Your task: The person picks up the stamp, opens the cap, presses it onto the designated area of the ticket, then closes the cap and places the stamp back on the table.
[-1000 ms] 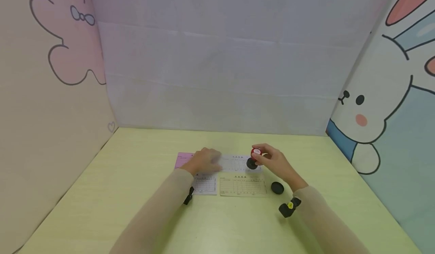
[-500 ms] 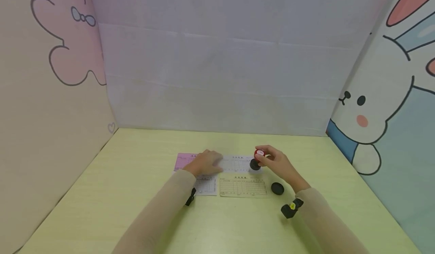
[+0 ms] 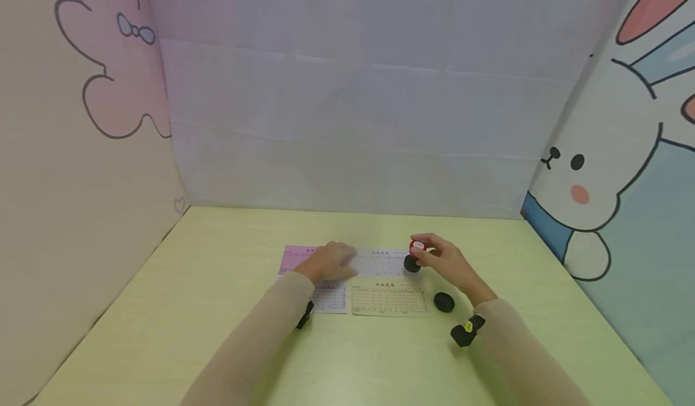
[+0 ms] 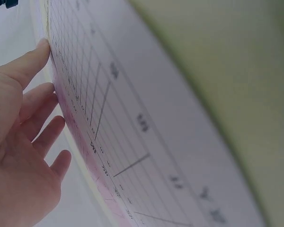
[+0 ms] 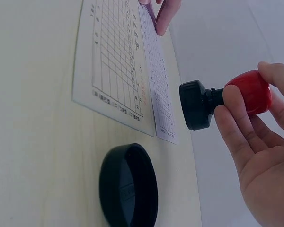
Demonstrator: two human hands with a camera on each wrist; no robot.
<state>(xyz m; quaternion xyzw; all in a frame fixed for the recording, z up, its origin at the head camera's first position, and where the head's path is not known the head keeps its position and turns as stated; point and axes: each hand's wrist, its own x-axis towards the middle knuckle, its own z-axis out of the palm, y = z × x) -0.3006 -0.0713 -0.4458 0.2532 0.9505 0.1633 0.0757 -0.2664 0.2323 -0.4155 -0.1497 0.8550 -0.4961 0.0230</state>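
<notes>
My right hand (image 3: 449, 266) grips a round stamp (image 5: 253, 92) by its red knob. The stamp's black base hangs over the right end of the upper white form (image 3: 377, 263), with a gap below it in the right wrist view. Fingers spread, my left hand (image 4: 23, 137) rests on the papers, its fingertips at the junction of the pink form (image 3: 293, 259) and that white form. Below it lies another white form (image 3: 331, 297), partly hidden by the sleeve. A yellowish form (image 3: 388, 301) lies to its right. Ruled grids and print cover the forms.
A round black stamp cap (image 5: 114, 184) lies hollow side up on the pale wooden table (image 3: 347, 358), right of the yellowish form. A white wall sheet (image 3: 347, 122) stands behind the table, with cartoon-printed panels at both sides.
My right hand has shifted slightly to the right with the stamp, closer to the white form's right end. My left hand stays nearly in place on the papers.
</notes>
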